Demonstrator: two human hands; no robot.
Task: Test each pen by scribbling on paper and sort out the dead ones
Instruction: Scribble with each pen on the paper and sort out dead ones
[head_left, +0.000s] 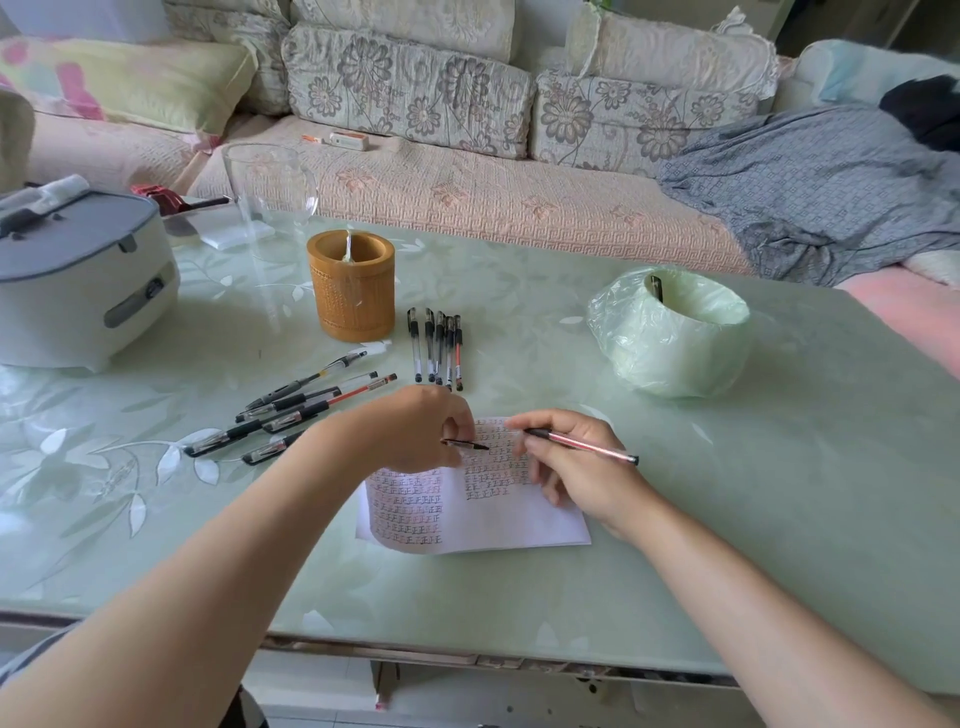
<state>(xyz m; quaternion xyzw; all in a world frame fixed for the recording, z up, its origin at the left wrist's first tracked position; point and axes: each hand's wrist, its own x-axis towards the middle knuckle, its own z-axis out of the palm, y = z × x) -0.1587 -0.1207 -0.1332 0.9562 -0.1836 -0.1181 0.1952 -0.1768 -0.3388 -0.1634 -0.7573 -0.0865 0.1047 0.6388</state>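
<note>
A white paper (498, 519) covered with rows of scribbled marks lies on the green table. My right hand (571, 467) grips a red-barrelled pen (587, 445) just above the paper, its dark front end pointing left. My left hand (415, 431) pinches a small black pen cap (466, 444) close to that end. Several pens (291, 410) lie in a loose pile to the left. Several more pens (439, 348) lie side by side in a neat row behind the paper. A wooden pen holder (350, 286) stands further back.
A small bin lined with a green plastic bag (670, 332) stands at the right, a dark pen poking from it. A grey-and-white appliance (78, 275) sits at the left edge, a clear glass vessel (270, 202) behind. A sofa runs along the far side.
</note>
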